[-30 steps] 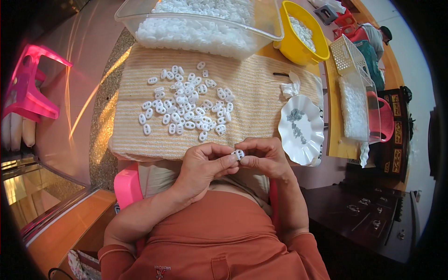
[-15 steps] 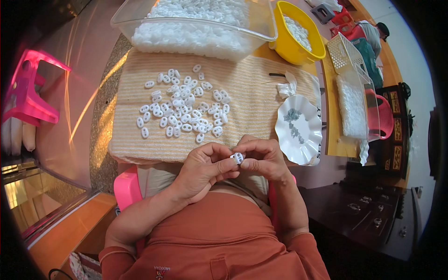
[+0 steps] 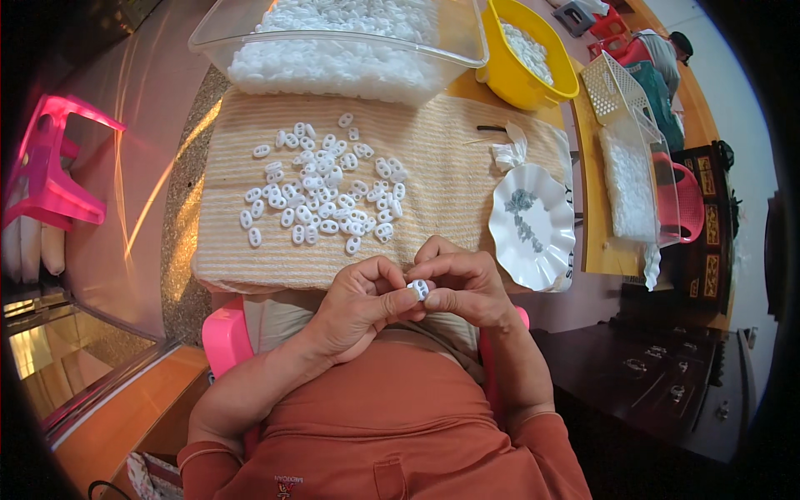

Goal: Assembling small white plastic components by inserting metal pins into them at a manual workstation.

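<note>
Between my fingertips, just past the table's near edge, is a white two-holed plastic cord lock (image 3: 418, 289). My left hand (image 3: 360, 302) pinches it from the left with thumb and fingers. From the right, thumb and fingertips of my right hand (image 3: 468, 287) close on the same piece. Beyond my hands, a loose spread of similar white oval cord locks (image 3: 321, 187) lies on a striped cloth (image 3: 442, 192). To the right, a white wavy-rimmed plate (image 3: 546, 200) holds small grey bits (image 3: 525, 221), too fine to make out.
A clear plastic tub (image 3: 333, 54) full of white pieces stands at the back, beside a yellow basin (image 3: 529, 83) with more. A crumpled white tissue (image 3: 510, 152) lies near the plate. Pink stool (image 3: 54, 167) at left; another person (image 3: 667, 58) sits far right.
The cord lock has shifted slightly left and down and turned between my fingers. My right fingers have moved a little around it. The loose pieces keep their arrangement.
</note>
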Demonstrator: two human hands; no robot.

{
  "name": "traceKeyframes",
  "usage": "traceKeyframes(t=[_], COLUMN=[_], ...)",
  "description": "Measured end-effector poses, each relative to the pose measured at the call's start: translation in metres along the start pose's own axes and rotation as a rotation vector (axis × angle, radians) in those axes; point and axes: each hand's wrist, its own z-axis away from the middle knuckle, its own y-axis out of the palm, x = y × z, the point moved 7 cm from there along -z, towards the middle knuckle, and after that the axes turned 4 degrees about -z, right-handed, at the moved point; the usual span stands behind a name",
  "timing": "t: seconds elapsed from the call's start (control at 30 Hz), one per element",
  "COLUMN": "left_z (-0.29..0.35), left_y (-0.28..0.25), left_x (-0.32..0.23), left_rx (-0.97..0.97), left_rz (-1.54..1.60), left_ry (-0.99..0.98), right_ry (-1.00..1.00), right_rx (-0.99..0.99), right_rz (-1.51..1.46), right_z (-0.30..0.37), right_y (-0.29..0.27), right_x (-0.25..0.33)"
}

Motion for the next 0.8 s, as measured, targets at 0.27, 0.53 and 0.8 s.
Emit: traceKeyframes(t=[0.27, 0.53, 0.8], left_z=[0.002, 0.001, -0.001], left_y=[-0.002, -0.001, -0.001], left_x=[0.001, -0.001, -0.003], left_rx=[0.005, 0.023, 0.005], left_rz=[-0.055, -0.082, -0.135], left_ry=[-0.004, 0.059, 0.031], right_ry=[-0.047, -0.103, -0.013], right_rx=[-0.002, -0.007, -0.031], right_rz=[0.065, 0.172, 0.101], right_z=[0.001, 0.000, -0.002], right_y=[0.006, 0.011, 0.008], right_x=[0.007, 0.014, 0.015])
